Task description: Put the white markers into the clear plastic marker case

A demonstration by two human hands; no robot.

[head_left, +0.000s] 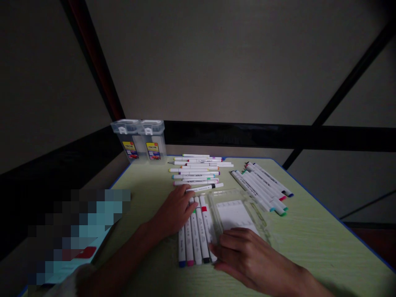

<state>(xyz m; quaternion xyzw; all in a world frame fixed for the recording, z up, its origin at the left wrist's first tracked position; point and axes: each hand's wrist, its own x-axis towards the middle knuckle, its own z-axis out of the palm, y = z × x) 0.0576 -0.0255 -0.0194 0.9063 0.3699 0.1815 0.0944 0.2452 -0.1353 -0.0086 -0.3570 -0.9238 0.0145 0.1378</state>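
Currently | markers (195, 234): white barrels; blue, pink, black ends | left hand (173, 211): fingers spread | right hand (247, 253): cannot tell grip

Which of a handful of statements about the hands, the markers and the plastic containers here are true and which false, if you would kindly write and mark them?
1. The left hand is at the front row of markers. True.
2. The right hand is on the lid of a box. False: it is at the right side of that row.
3. A clear plastic case lies to the right of that row. True.
4. The right-hand cluster of markers stands upright in a cup. False: it lies at a slant on the table.
5. Two clear plastic boxes stand at the table's far left corner. True.
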